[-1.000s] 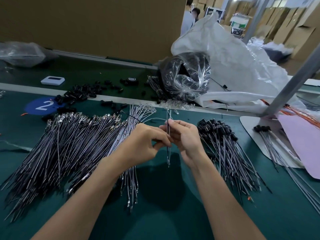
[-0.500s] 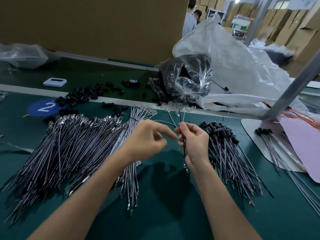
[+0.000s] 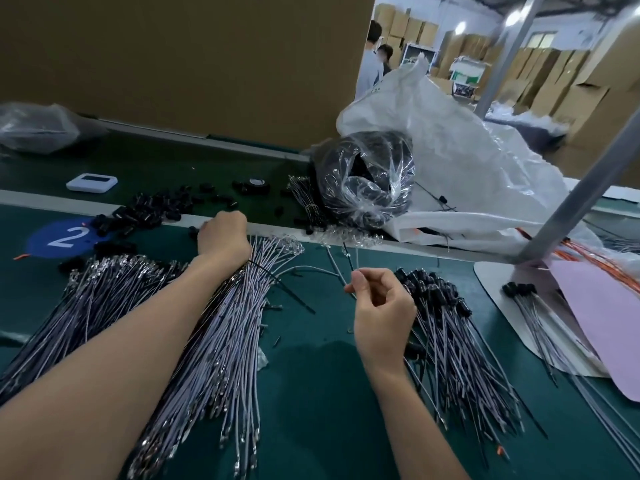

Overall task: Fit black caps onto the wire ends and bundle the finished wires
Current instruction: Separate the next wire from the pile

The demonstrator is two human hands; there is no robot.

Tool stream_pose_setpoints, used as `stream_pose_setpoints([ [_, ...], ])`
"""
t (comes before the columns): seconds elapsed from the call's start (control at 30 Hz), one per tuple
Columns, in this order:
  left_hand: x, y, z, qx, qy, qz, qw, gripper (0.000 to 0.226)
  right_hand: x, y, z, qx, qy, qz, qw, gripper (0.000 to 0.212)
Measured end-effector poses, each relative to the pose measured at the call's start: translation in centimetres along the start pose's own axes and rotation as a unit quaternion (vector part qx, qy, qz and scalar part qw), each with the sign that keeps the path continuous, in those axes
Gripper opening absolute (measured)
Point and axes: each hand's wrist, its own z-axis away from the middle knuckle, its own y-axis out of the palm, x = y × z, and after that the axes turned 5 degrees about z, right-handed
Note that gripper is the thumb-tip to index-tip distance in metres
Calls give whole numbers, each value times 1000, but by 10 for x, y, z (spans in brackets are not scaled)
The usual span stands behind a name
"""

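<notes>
1. Your right hand [image 3: 381, 308] pinches one thin wire [image 3: 349, 261] between thumb and forefinger. Its long axis points away from you, metal tip at the far end.
2. Your left hand [image 3: 224, 233] is nearer the loose black caps [image 3: 145, 214], which lie far left of that tip. Its fingers curl out of sight, so I cannot tell whether they hold one.
3. The caps look stubby and matte, the wire slim and glossy.

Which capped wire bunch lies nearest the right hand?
The big pile beside the right hand; the small bunch lies farther right on the white board.
</notes>
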Motion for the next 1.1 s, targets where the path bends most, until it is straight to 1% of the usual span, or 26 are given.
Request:
stream_pose_setpoints([
  [0.1,1,0,-1,-28,7,33,999,19,1,0,1,17,-9,2,1000,17],
  [0.13,-1,0,1,-47,18,65,997,19,1,0,1,28,-12,5,1000,15],
  [0.2,-7,-2,11,-81,43,172,981,20,1,1,2,52,-21,14,998,11],
  [0.23,-12,-5,20,-84,48,237,967,19,0,1,2,63,-26,19,997,11],
  [0.3,-22,-6,45,-64,32,364,929,18,0,1,3,77,-35,23,996,9],
  [0.4,-31,-4,84,-1,-19,530,848,23,0,2,2,84,-46,22,995,7],
  [0.43,-33,-4,94,18,-32,566,824,24,0,2,1,87,-45,19,995,7],
  [0.5,-35,-5,106,39,-52,613,788,24,0,1,2,93,-38,19,995,6],
  [0.57,-36,-7,111,43,-65,649,757,25,0,0,2,95,-33,21,995,6],
  [0.6,-37,-7,112,42,-68,658,749,25,0,0,3,96,-32,18,995,7],
  [0.77,-36,-2,117,37,-65,670,739,27,4,1,4,117,-38,4,992,11],
  [0.83,-35,0,117,38,-55,668,742,26,4,1,4,123,-44,2,991,14],
  [0.97,-35,2,118,46,-31,659,750,25,4,2,5,123,-49,12,991,11],
  [1.1,-34,2,116,43,-20,664,747,26,3,1,4,111,-44,14,993,12],
])
